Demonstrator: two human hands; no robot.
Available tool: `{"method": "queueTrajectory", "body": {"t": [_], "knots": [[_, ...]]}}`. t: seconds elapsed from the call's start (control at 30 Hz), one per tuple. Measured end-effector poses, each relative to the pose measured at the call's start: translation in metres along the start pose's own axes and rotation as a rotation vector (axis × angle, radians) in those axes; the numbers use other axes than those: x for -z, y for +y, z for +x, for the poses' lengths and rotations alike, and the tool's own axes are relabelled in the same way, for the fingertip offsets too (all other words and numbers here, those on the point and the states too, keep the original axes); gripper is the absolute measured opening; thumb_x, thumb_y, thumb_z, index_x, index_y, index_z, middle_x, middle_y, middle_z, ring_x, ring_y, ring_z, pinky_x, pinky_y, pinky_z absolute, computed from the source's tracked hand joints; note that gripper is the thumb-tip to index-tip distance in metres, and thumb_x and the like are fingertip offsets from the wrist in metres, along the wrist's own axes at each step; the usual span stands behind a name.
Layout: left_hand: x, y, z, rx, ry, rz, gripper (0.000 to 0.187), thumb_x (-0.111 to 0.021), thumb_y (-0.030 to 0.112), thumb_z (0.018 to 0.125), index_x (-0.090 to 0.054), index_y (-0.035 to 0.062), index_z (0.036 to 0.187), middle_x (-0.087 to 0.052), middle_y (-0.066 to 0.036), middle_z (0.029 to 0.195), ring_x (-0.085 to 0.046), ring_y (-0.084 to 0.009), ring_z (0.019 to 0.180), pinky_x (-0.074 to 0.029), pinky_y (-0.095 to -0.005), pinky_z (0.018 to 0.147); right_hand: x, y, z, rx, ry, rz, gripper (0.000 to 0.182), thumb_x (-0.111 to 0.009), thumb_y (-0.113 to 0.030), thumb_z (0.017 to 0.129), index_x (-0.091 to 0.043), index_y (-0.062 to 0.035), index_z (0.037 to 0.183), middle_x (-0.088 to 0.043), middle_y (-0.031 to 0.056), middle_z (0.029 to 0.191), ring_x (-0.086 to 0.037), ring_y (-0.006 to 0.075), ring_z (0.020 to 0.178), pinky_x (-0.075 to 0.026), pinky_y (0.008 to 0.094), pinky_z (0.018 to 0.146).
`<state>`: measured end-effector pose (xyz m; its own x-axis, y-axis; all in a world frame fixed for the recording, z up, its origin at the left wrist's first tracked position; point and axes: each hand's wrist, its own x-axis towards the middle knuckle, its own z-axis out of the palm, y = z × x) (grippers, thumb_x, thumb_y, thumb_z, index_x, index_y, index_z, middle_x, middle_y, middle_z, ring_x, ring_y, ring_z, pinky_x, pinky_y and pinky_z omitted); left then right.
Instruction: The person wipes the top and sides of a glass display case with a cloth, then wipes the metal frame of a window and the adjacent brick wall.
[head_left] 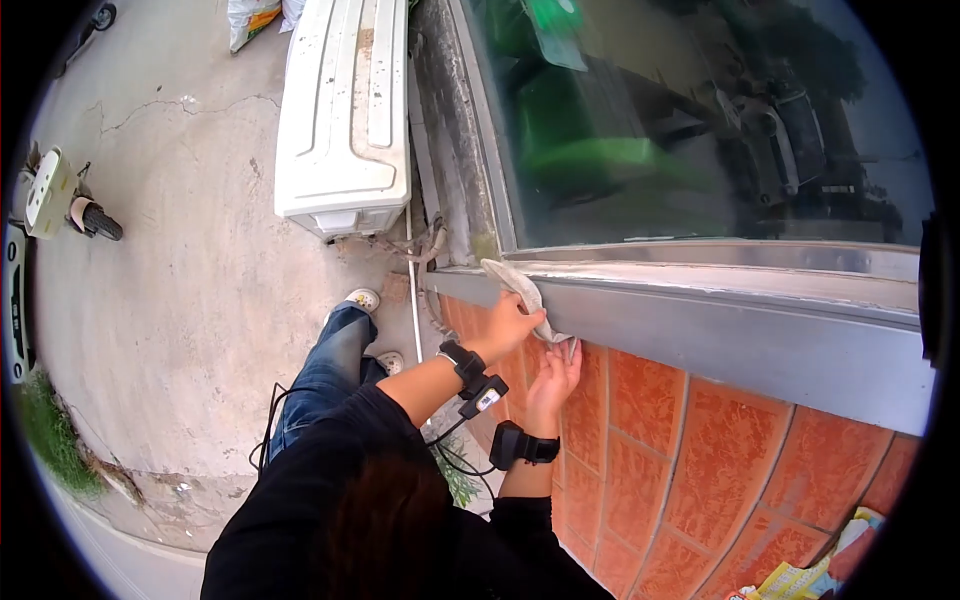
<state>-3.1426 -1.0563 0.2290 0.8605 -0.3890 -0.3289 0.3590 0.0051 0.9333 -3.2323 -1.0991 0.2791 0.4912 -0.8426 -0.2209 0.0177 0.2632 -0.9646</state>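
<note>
A greyish-white cloth (527,290) lies bunched over the edge of the grey metal window sill (700,335). My left hand (508,326) is closed round the middle of the cloth, thumb on top, at the sill's near corner. Just below it, my right hand (553,382) is turned palm up, its fingertips gripping the cloth's hanging lower end against the sill's front edge. Part of the cloth is hidden behind my fingers. Both wrists wear black strapped devices, with a cable running from them.
Above the sill is a large reflective window (680,130); orange tiles (640,400) face the wall below. A white outdoor unit (345,110) stands beside the wall. A white pipe (414,300) runs near my feet. A scooter (75,195) is farther off on the concrete.
</note>
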Motion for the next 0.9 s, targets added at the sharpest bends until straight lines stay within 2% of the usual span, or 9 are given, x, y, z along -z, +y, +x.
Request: {"method": "queueTrajectory", "body": {"t": [0.03, 0.13, 0.2, 0.33, 0.4, 0.6, 0.67, 0.8, 0.9], "knots": [[0.001, 0.005, 0.001, 0.02, 0.01, -0.013, 0.028, -0.064, 0.021, 0.065, -0.054, -0.0046, 0.07, -0.05, -0.019, 0.084, -0.053, -0.031, 0.074, -0.043, -0.0357, 0.066, -0.003, 0.002, 0.001, -0.009, -0.027, 0.016, 0.056, -0.045, 0.006, 0.07, -0.026, 0.0045, 0.124, -0.036, 0.0167, 0.122, -0.034, 0.0275, 0.115, -0.03, 0.0388, 0.094], [0.004, 0.006, 0.008, 0.174, -0.043, 0.108, 0.041, -0.061, 0.016, 0.067, -0.05, -0.0058, 0.1, -0.05, -0.024, 0.098, -0.051, -0.0354, 0.09, -0.041, -0.0376, 0.077, -0.007, 0.009, 0.007, -0.004, -0.106, 0.044, 0.056, -0.044, 0.005, 0.069, -0.028, 0.0034, 0.123, -0.038, 0.0149, 0.119, -0.037, 0.0266, 0.113, -0.03, 0.0374, 0.094], [0.005, -0.004, 0.011, 0.219, -0.031, 0.186, 0.057, -0.059, 0.011, 0.066, -0.035, -0.0051, 0.115, -0.043, -0.026, 0.109, -0.047, -0.0364, 0.098, -0.038, -0.0375, 0.081, -0.006, 0.011, 0.011, -0.057, -0.104, 0.054, 0.055, -0.043, 0.004, 0.068, -0.029, 0.0031, 0.121, -0.04, 0.0145, 0.116, -0.037, 0.0268, 0.112, -0.029, 0.0385, 0.095], [-0.008, -0.046, 0.014, 0.129, 0.064, 0.14, 0.068, -0.058, 0.007, 0.064, -0.025, -0.0027, 0.122, -0.041, -0.027, 0.111, -0.045, -0.0388, 0.098, -0.037, -0.0387, 0.083, -0.001, 0.024, 0.015, -0.186, -0.134, 0.102, 0.047, -0.043, 0.002, 0.066, -0.036, 0.0034, 0.113, -0.042, 0.0136, 0.108, -0.039, 0.0277, 0.109, -0.027, 0.0417, 0.097], [-0.01, -0.068, 0.018, 0.119, 0.05, 0.102, 0.069, -0.045, -0.005, 0.066, -0.013, -0.0073, 0.127, -0.024, -0.032, 0.123, -0.033, -0.0422, 0.112, -0.031, -0.0374, 0.092, 0.018, 0.051, 0.023, -0.228, -0.113, 0.104, 0.043, -0.044, -0.002, 0.067, -0.038, 0.0034, 0.109, -0.043, 0.014, 0.108, -0.038, 0.0281, 0.109, -0.027, 0.0422, 0.097], [-0.001, -0.158, 0.038, 0.35, 0.069, 0.098, 0.063, -0.041, -0.007, 0.066, -0.029, 0.0023, 0.128, -0.049, -0.023, 0.107, -0.047, -0.0323, 0.1, -0.035, -0.0326, 0.087, 0.025, 0.109, 0.029, -0.421, 0.115, 0.262, 0.049, -0.046, -0.025, 0.073, -0.032, 0.0045, 0.109, -0.037, 0.0165, 0.114, -0.034, 0.031, 0.113, -0.024, 0.0446, 0.099], [0.011, -0.172, 0.045, 0.515, -0.056, -0.559, 0.065, -0.037, -0.01, 0.066, -0.028, 0.0036, 0.129, -0.049, -0.018, 0.107, -0.047, -0.0279, 0.097, -0.035, -0.0303, 0.085, 0.024, 0.122, 0.037, -0.57, 0.293, 0.477, 0.059, -0.042, -0.032, 0.077, -0.023, 0.005, 0.118, -0.031, 0.0183, 0.121, -0.029, 0.0333, 0.117, -0.022, 0.0481, 0.099], [0.016, -0.166, 0.069, 0.465, -0.048, -0.532, 0.063, -0.032, -0.011, 0.067, -0.028, 0.003, 0.129, -0.048, -0.015, 0.108, -0.045, -0.0245, 0.095, -0.035, -0.0285, 0.084, 0.032, 0.152, 0.064, -0.689, 0.363, 0.679, 0.071, -0.036, -0.044, 0.08, -0.014, 0.0049, 0.126, -0.025, 0.0194, 0.127, -0.022, 0.0338, 0.122, -0.017, 0.0515, 0.1], [0.006, -0.181, 0.083, 0.404, -0.109, -0.357, 0.059, -0.048, -0.007, 0.074, -0.023, 0.0033, 0.127, -0.052, -0.016, 0.097, -0.056, -0.022, 0.079, -0.049, -0.0327, 0.066, 0.058, 0.182, 0.086, -0.821, 0.326, 0.829, 0.081, -0.029, -0.058, 0.078, -0.002, -0.0022, 0.131, -0.015, 0.0175, 0.135, -0.015, 0.0321, 0.125, -0.011, 0.0507, 0.1]]}}
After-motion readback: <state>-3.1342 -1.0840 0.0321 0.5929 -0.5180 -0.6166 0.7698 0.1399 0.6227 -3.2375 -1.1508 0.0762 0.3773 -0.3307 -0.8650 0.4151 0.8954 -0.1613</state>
